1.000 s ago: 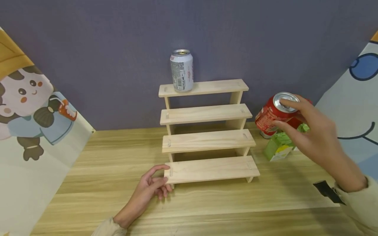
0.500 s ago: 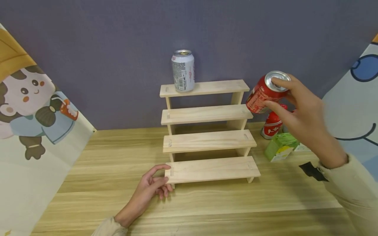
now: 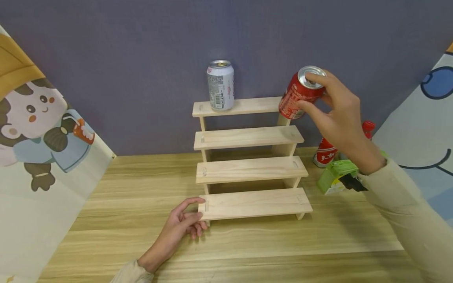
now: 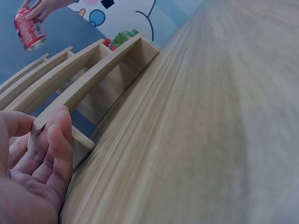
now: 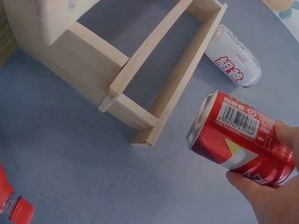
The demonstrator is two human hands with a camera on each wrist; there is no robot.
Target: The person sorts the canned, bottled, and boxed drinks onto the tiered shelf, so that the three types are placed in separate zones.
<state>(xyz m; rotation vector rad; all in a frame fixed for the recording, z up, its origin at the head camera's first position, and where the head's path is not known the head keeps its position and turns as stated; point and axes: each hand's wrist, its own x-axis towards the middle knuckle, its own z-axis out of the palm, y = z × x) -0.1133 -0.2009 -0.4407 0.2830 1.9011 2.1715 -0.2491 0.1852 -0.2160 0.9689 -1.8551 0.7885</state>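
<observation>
Head view: my R grip (image 3: pixel 334 112), upper right of ctr, is closed around a red can (image 3: pixel 295 98), thumb on its side & a finger over its silver top. The can is tilted, held in the air by the R end of the rack's top tier; the R wrist view shows a gap btwn can & wood.

The rack (image 3: pixel 253 202), mid-frame, is pale wood w/ 4 tiers climbing like stairs. My L grip (image 3: pixel 182 224), lower left of ctr, pinches the L end of its lowest tier, a finger on top & thumb at the front edge. L wrist view, lower left, has those fingers curled around the board's corner.

A white can (image 3: pixel 220 88) stands upright toward the L end of the top tier, upper ctr.

R of the rack, mid-right of frame: a red bottle (image 3: pixel 324 153), partly hidden by my arm, w/ a green carton (image 3: pixel 332 177) just in front. A red cap (image 3: pixel 368 125) shows past my arm.

All this is on a wood-grain surface (image 3: pixel 247 251) filling the lower frame. Dark blue-grey wall (image 3: pixel 141 78) behind; cartoon panel (image 3: pixel 53 133) at far L.
</observation>
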